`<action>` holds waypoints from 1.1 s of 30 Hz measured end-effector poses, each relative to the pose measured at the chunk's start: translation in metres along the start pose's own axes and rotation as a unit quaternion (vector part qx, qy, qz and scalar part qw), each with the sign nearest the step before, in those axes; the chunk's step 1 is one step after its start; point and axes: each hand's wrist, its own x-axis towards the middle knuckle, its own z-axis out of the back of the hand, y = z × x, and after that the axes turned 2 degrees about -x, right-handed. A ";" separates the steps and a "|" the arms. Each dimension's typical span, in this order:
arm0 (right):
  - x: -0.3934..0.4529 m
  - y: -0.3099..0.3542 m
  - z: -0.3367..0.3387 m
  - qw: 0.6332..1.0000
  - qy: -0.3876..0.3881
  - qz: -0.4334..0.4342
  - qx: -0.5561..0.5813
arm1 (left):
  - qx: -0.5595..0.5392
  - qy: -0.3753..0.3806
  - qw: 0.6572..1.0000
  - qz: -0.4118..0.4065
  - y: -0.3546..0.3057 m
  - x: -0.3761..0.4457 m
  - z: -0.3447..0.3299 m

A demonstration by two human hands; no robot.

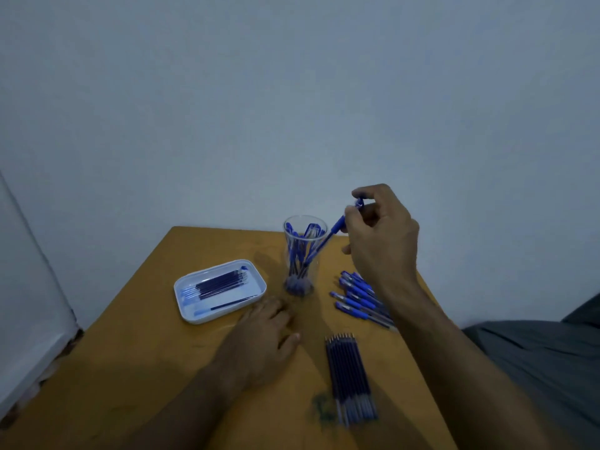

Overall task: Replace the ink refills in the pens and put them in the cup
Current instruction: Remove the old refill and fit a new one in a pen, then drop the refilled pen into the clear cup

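A clear cup (pixel 303 280) stands near the table's far edge with several blue pens in it. My right hand (pixel 381 232) pinches the top of one blue pen (pixel 331 235), which slants down into the cup's mouth. My left hand (pixel 263 336) rests flat on the table, fingers straight, in front of the cup. A pile of blue pens (pixel 357 298) lies to the right of the cup, partly hidden by my right forearm. A bundle of ink refills (pixel 350 378) lies near the front of the table.
A white tray (pixel 191 310) at the left holds several refills. The brown table (pixel 146 368) stands against a pale wall. An ink stain (pixel 323 407) marks the tabletop beside the refill bundle. Grey cloth (pixel 552 368) shows at the right.
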 end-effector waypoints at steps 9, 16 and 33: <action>0.051 0.026 -0.021 0.990 -0.027 0.129 -0.053 | 0.011 0.006 1.000 0.001 0.005 0.001 -0.006; 0.046 0.002 -0.052 0.977 0.088 0.117 -0.155 | 0.007 0.004 1.000 0.006 0.007 0.002 -0.008; 0.028 -0.053 -0.053 0.980 0.078 0.020 -0.180 | 0.008 -0.003 1.000 0.009 0.007 0.000 -0.007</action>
